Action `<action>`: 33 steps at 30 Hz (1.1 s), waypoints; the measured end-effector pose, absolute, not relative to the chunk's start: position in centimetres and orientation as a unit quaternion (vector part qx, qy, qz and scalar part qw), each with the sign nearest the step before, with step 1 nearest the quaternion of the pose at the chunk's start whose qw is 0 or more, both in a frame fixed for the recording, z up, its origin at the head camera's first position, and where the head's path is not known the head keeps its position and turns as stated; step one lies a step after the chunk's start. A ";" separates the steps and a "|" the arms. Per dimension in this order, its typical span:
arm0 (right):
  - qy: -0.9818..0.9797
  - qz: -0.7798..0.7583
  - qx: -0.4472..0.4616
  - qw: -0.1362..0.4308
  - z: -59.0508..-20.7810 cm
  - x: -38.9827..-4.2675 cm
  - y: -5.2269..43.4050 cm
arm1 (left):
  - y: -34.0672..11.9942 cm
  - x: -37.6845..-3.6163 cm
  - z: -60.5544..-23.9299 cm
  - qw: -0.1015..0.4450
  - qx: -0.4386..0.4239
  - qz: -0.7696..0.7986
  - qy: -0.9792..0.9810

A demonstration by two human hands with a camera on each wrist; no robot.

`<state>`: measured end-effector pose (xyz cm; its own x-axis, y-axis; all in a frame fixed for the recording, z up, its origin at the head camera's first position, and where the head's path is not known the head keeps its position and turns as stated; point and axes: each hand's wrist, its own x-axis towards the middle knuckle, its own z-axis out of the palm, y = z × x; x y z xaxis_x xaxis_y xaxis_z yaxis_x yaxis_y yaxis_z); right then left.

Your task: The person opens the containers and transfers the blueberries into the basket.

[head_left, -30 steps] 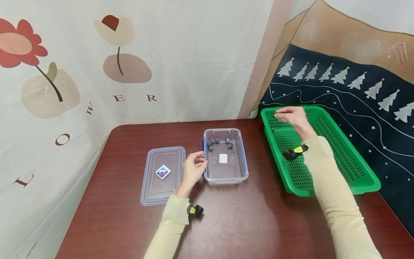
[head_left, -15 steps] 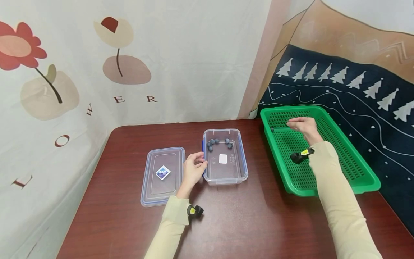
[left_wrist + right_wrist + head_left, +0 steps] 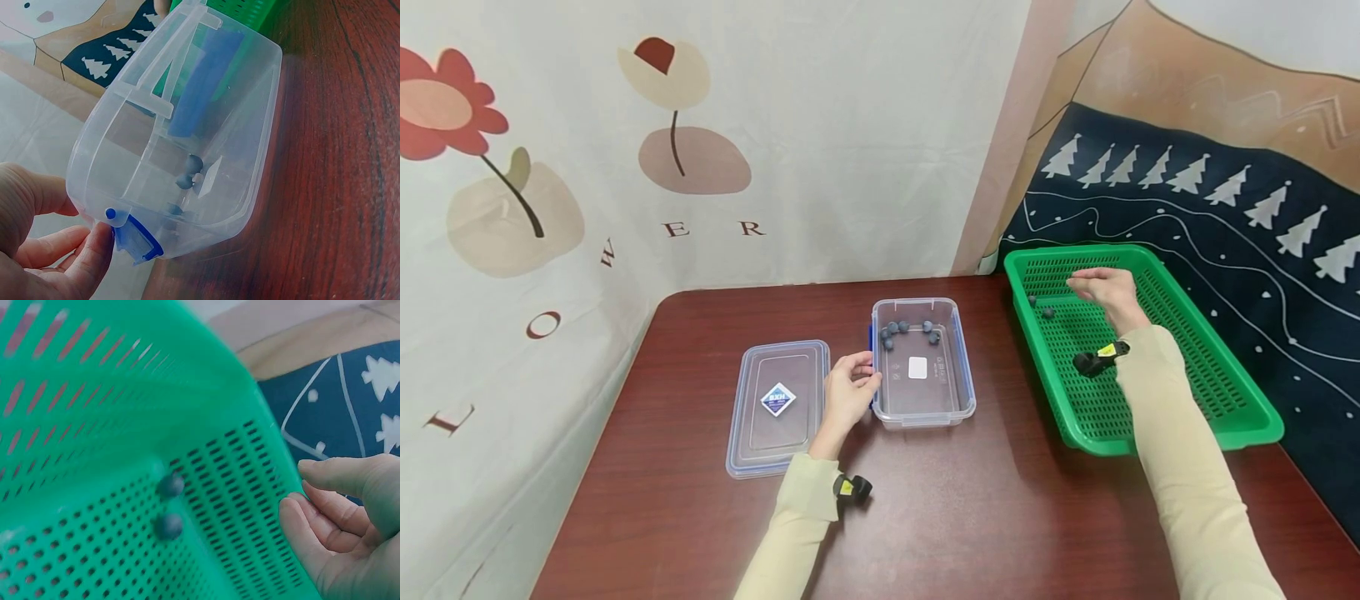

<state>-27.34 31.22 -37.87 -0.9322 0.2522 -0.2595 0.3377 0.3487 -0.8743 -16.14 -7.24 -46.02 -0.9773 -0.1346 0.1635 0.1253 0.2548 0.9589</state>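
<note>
My left hand (image 3: 850,392) holds the left side of a clear plastic food container (image 3: 917,408), its fingertips at the rim beside the blue latch (image 3: 137,240). Several blueberries (image 3: 903,327) lie inside, toward the far end. Over the far part of a green plastic basket (image 3: 1240,433) hovers my right hand (image 3: 1108,292); thumb and fingers stand slightly apart with nothing seen between them in the right wrist view. Two blueberries rest in the basket, one (image 3: 170,485) near the corner and another (image 3: 168,526) close beside it.
The container's clear lid (image 3: 778,442), blue-edged with a diamond-shaped label, lies flat on the brown table (image 3: 940,517) left of the container. A pale curtain (image 3: 850,150) hangs behind the table, and a dark blue tree-printed cloth (image 3: 1187,217) behind the basket.
My right hand has shifted right and slightly down over the basket. It has let go of a blueberry, which now lies beside the one in the basket. My left hand stays put.
</note>
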 end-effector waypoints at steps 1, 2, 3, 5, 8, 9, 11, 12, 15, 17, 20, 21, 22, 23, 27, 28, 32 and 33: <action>0.821 -0.543 0.174 0.037 -37.6 -27.4 31.0 | -7.2 -16.2 -46.0 0.107 0.003 -0.610 -0.785; 0.819 -0.547 0.169 0.034 -37.3 -27.4 30.8 | -7.2 -16.2 -46.0 0.108 0.002 -0.609 -0.786; 0.818 -0.551 0.161 0.031 -37.0 -27.5 30.6 | -7.2 -16.2 -46.0 0.108 0.003 -0.610 -0.785; 0.815 -0.559 0.148 0.020 -36.3 -27.6 30.1 | -7.2 -16.2 -46.0 0.109 0.001 -0.609 -0.786; 0.819 -0.560 0.124 0.007 -35.4 -27.7 29.2 | -7.2 -16.2 -46.0 0.111 0.000 -0.610 -0.785; 0.819 -0.562 0.117 0.001 -35.2 -27.8 28.8 | -7.2 -16.2 -46.0 0.112 -0.001 -0.610 -0.785; 0.823 -0.558 0.106 -0.006 -34.6 -27.8 28.1 | -7.2 -16.2 -46.0 0.112 -0.002 -0.609 -0.785; 0.822 -0.560 0.100 -0.008 -34.4 -27.8 27.7 | -7.2 -16.2 -45.9 0.113 -0.002 -0.609 -0.785; 0.817 -0.569 0.089 -0.012 -33.8 -28.0 26.4 | -7.2 -16.1 -45.9 0.116 -0.005 -0.608 -0.785; 0.820 -0.566 0.085 -0.009 -33.6 -28.2 25.4 | -7.2 -16.1 -45.9 0.116 -0.005 -0.608 -0.785; 0.831 -0.551 0.076 -0.001 -33.4 -28.4 23.7 | -7.2 -16.2 -45.9 0.116 -0.004 -0.607 -0.786; 0.836 -0.544 0.071 0.003 -33.3 -28.5 23.1 | -7.2 -16.2 -45.9 0.115 -0.004 -0.607 -0.786; 0.840 -0.538 0.066 0.008 -33.3 -28.6 22.5 | -7.2 -16.2 -45.9 0.114 -0.002 -0.608 -0.786; 0.843 -0.534 0.058 0.011 -33.3 -28.6 22.0 | -7.2 -16.2 -45.9 0.114 -0.002 -0.608 -0.786; 0.855 -0.517 0.034 0.020 -33.2 -28.6 19.7 | -7.2 -16.2 -45.9 0.114 -0.001 -0.608 -0.785; 0.857 -0.515 0.028 0.022 -33.2 -28.5 19.2 | -7.2 -16.2 -45.9 0.114 -0.001 -0.609 -0.785; 0.861 -0.509 0.006 0.021 -33.6 -28.3 17.1 | -7.2 -16.3 -46.0 0.113 -0.001 -0.610 -0.784; 0.861 -0.509 0.000 0.020 -33.8 -28.2 16.6 | -7.2 -16.3 -46.0 0.113 0.000 -0.610 -0.784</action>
